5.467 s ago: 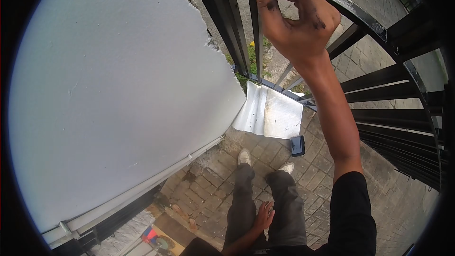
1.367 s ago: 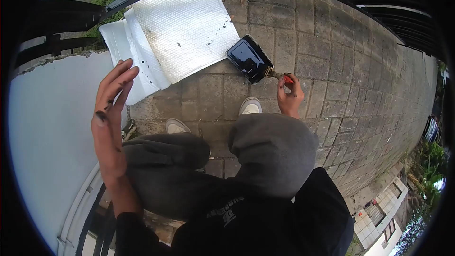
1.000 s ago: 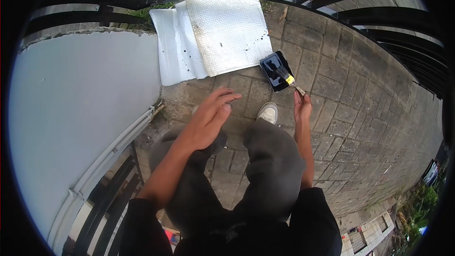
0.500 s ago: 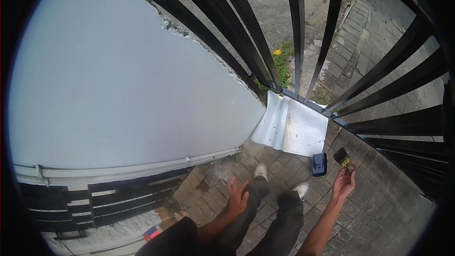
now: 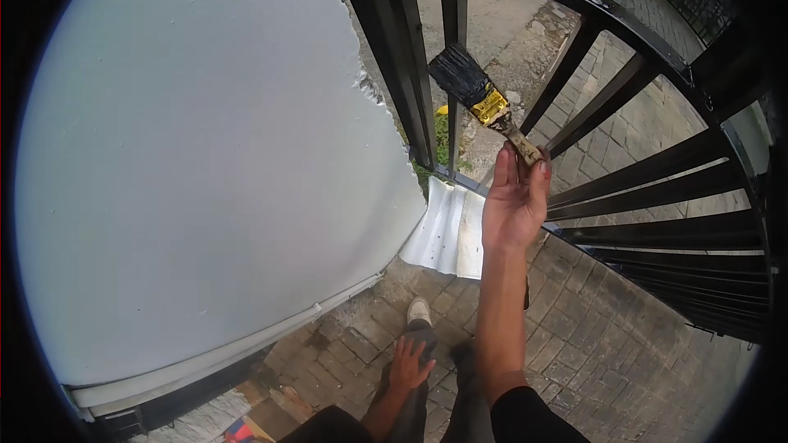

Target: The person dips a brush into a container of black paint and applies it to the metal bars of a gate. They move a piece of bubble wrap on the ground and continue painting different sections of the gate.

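My right hand (image 5: 517, 201) is closed on the handle of a paintbrush (image 5: 484, 97). The brush has a yellow ferrule and bristles coated in black, which point up and left in front of the bars of a black metal fence (image 5: 454, 12). Low in the view, my left hand (image 5: 408, 367) has its fingers spread and holds nothing, over my left leg. A silvery sheet (image 5: 435, 230) lies on the ground at the foot of the fence, partly hidden by my right forearm.
A large pale wall (image 5: 205, 156) with a rough edge fills the left side, with a pipe (image 5: 230, 344) along its bottom. Brick paving (image 5: 591, 320) lies underfoot. Grass and a road show beyond the bars. A dark object's edge (image 5: 526, 295) shows beside my forearm.
My right hand has risen with the paintbrush from near the ground to the upper bars. The view has shifted, and my forearm now covers most of the dark tray. My left hand remains low and spread.
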Available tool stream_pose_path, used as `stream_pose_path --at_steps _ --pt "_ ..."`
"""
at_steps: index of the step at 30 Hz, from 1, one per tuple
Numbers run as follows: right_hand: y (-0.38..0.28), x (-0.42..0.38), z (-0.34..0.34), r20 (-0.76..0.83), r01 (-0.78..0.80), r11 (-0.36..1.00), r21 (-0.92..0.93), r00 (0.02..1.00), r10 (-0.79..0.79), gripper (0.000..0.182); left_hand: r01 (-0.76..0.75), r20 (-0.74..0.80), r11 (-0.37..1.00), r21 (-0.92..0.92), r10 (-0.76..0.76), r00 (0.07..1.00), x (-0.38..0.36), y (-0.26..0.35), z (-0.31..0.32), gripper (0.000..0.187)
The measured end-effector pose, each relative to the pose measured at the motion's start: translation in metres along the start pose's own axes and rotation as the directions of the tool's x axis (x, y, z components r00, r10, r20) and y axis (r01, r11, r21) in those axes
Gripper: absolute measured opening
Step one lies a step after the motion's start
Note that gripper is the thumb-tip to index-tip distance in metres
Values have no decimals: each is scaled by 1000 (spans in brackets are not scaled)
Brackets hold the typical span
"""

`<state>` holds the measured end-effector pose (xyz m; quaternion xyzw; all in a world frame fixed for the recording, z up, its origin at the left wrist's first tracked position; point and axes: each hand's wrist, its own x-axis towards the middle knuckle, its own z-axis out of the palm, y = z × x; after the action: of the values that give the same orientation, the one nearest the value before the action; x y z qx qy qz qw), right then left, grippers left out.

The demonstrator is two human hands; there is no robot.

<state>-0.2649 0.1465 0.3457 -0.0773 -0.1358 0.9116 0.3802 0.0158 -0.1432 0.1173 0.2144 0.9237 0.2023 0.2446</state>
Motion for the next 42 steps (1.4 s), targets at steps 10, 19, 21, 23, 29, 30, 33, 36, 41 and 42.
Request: stream_pose_path --at_steps 10,19,21,23,29,30,33,36,41,42 --pt "24 14 42 186 443 822 -358 897 -402 34 71 -27 997 -32 -72 997 -2 -12 1 60" --pt "18 20 74 336 643 661 -386 766 -549 31 52 -64 997 -57 -56 996 3 -16 -3 58" --pt "18 20 72 353 673 628 -391 739 -573 30 48 -63 997 -56 -52 997 4 -18 -4 58" --pt "19 21 69 321 699 595 -397 713 -623 29 45 -61 997 -57 -49 997 5 -20 -4 59" --pt "20 27 68 403 740 525 -420 671 -623 32 61 -49 995 -73 -65 997 4 -22 -3 59" --pt "21 29 71 428 766 497 -408 641 -637 31 58 -57 996 -73 -62 996 3 -23 -3 59" --pt "19 32 73 501 813 387 -434 575 -647 30 57 -65 996 -72 -61 996 3 -22 -4 59" --pt "17 29 70 602 864 269 -426 492 -629 28 60 -64 996 -70 -64 996 5 -20 -6 58" --pt "12 27 73 680 894 194 -404 435 -590 27 46 -87 994 -98 -55 995 5 -16 -9 54" --pt "11 28 75 707 904 135 -406 404 -580 27 48 -83 994 -94 -56 995 5 -16 -8 54"
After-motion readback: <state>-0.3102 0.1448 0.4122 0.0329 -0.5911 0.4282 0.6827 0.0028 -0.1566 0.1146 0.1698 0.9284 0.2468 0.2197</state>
